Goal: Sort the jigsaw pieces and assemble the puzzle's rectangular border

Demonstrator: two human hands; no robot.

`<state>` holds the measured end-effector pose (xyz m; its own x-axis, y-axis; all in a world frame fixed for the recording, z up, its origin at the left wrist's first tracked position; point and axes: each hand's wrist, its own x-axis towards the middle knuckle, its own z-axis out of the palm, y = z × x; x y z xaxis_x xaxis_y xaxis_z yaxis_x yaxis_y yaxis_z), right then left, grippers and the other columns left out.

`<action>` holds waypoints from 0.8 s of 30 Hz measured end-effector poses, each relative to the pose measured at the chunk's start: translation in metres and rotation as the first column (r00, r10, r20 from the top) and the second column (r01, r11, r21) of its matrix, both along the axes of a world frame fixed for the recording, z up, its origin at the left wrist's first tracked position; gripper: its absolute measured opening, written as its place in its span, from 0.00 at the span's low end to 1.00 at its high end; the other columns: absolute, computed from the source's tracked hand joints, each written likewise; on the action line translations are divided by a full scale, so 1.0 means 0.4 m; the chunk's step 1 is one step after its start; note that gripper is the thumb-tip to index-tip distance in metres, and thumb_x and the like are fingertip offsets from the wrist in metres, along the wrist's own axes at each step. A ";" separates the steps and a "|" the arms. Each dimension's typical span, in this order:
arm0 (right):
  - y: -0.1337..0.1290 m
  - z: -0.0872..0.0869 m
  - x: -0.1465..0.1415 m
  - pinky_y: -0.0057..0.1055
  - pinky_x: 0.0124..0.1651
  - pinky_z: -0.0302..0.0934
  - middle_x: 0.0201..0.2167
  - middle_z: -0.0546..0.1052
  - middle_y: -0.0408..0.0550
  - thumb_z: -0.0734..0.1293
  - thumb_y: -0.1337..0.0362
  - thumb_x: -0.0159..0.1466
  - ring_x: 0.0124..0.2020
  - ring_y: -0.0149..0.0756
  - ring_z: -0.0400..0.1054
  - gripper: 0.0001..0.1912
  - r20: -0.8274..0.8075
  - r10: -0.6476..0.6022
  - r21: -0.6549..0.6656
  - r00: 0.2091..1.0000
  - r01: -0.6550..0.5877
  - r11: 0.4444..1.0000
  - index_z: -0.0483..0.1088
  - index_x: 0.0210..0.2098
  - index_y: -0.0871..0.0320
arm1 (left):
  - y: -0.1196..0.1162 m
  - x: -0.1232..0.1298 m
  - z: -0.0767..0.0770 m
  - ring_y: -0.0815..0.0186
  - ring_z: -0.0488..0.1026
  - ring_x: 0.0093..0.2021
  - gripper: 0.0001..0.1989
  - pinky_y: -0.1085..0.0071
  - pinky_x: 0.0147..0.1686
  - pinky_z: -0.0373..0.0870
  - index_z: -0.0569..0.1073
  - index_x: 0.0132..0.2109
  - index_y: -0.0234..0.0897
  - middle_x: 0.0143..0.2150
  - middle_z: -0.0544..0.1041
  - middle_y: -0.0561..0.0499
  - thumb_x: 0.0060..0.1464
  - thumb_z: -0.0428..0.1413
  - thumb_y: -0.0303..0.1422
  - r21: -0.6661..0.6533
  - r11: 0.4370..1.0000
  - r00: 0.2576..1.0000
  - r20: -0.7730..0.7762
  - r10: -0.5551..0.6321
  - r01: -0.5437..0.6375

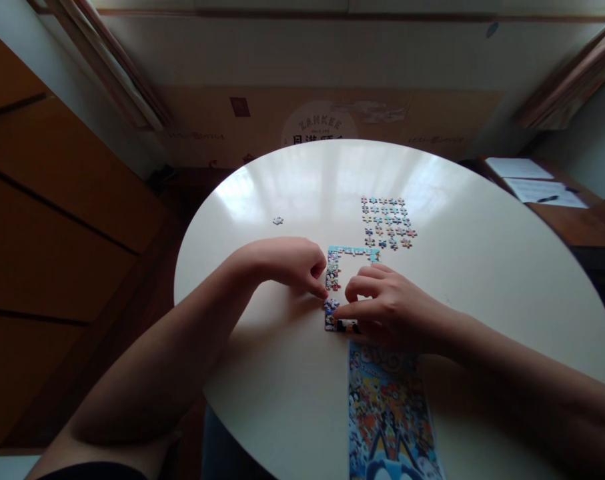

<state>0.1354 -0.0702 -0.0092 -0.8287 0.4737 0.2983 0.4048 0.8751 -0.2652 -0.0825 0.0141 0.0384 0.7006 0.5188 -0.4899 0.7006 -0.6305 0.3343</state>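
Note:
A partly joined jigsaw frame lies on the round white table, its middle showing bare tabletop. A gap splits its left side. At that gap, my left hand has one finger stretched down to the edge, with the other fingers curled. My right hand reaches over the frame's right side. Its outstretched index finger touches the lower-left puzzle pieces, while its other fingers bend inward. I see nothing held in either hand. My right hand covers the lower-right part of the frame.
Loose puzzle pieces stand in rows beyond the frame. One single piece lies to the far left. A colourful picture sheet rests near the table's front edge. Papers and a pen lie on a brown surface at right.

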 end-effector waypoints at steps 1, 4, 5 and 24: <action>0.000 0.000 0.000 0.37 0.41 0.52 0.35 0.73 0.46 0.67 0.66 0.65 0.35 0.37 0.60 0.10 -0.001 0.000 0.000 1.000 0.000 1.000 0.77 0.44 0.51 | 0.000 -0.001 0.000 0.69 0.62 0.23 0.18 0.69 0.24 0.54 0.71 0.26 0.38 0.23 0.72 0.53 0.50 0.60 0.49 0.000 1.000 1.000 0.000 -0.005 0.005; 0.001 0.000 -0.001 0.37 0.41 0.52 0.36 0.73 0.47 0.67 0.63 0.66 0.36 0.38 0.60 0.08 0.011 -0.004 -0.011 1.000 0.005 1.000 0.77 0.44 0.51 | -0.002 -0.001 -0.002 0.69 0.62 0.23 0.19 0.69 0.24 0.54 0.72 0.26 0.38 0.23 0.71 0.53 0.49 0.60 0.50 0.010 1.000 1.000 0.000 -0.005 0.005; 0.001 -0.001 -0.001 0.37 0.41 0.52 0.36 0.74 0.47 0.68 0.62 0.66 0.36 0.38 0.60 0.08 0.019 -0.007 -0.017 1.000 0.007 1.000 0.78 0.44 0.51 | -0.003 -0.001 -0.002 0.68 0.62 0.23 0.19 0.69 0.24 0.54 0.72 0.27 0.38 0.23 0.72 0.53 0.49 0.60 0.50 0.014 1.000 1.000 -0.002 -0.002 0.002; 0.001 -0.005 -0.002 0.37 0.41 0.51 0.35 0.73 0.47 0.65 0.60 0.69 0.35 0.38 0.59 0.10 0.063 -0.003 -0.033 0.998 0.005 0.999 0.77 0.46 0.52 | -0.009 0.001 -0.011 0.67 0.64 0.24 0.20 0.69 0.25 0.55 0.75 0.30 0.39 0.25 0.74 0.52 0.47 0.60 0.53 0.052 0.998 1.000 -0.008 0.026 -0.026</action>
<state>0.1347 -0.0697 -0.0110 -0.8434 0.4855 0.2302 0.4247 0.8648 -0.2677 -0.0821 0.0104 0.0339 0.6825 0.5615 -0.4679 0.7196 -0.6285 0.2953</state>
